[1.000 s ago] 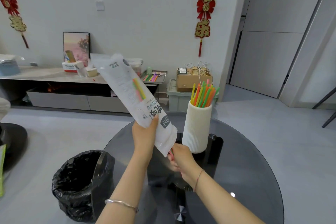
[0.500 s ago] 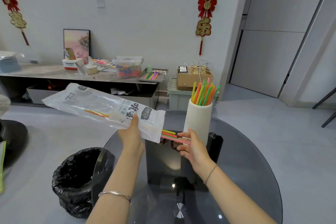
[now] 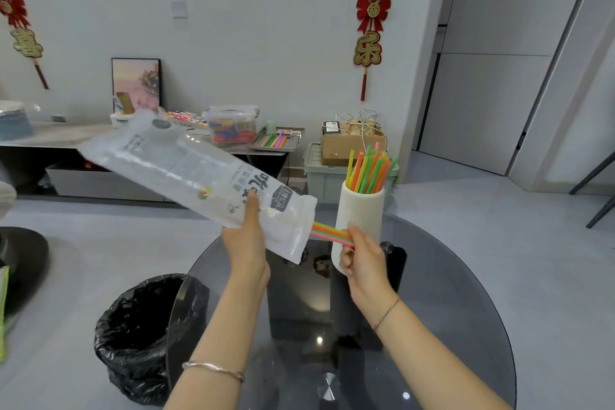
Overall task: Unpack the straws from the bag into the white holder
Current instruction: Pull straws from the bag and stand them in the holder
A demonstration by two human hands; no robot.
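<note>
**Straws partly out of the bag, holder beside my right hand**

Nearest to me, both forearms reach forward over the round dark glass worktop (image 3: pixel 466 326). A silver bangle (image 3: pixel 213 369) sits on my left wrist and a thin coloured cord on my right.

My left hand (image 3: pixel 246 243) is closed around the lower part of the bag (image 3: pixel 186 173), thumb on its printed face. The bag is clear and white plastic, held off the worktop and tilted, with its open mouth low and to the right and its far end raised to the left. Whether more straws lie deeper inside it, I cannot tell; only a small coloured spot shows through the plastic.

My right hand (image 3: pixel 362 260) is pinched on a small bundle of straws (image 3: pixel 329 232) in pink, green, yellow and orange. The bundle lies nearly level, one end in the bag mouth, the other in my fingers (image 3: pixel 354 233), which are just in front of the holder wall.

The white holder (image 3: pixel 361 210) stands upright on the worktop, ribbed, touching or just behind my right hand. It already carries a fan of straws in the holder (image 3: pixel 369 170), leaning to the right.

To the left, below the worktop edge, a bin lined with black plastic (image 3: pixel 133 333) stands on the floor.

Further off, a low sideboard (image 3: pixel 66 135) runs along the wall, bearing a metal tray of more straws (image 3: pixel 276 140) and a clear lidded box (image 3: pixel 233 125). A cardboard box (image 3: pixel 349 143) rests on a pale green crate just behind the holder.
</note>
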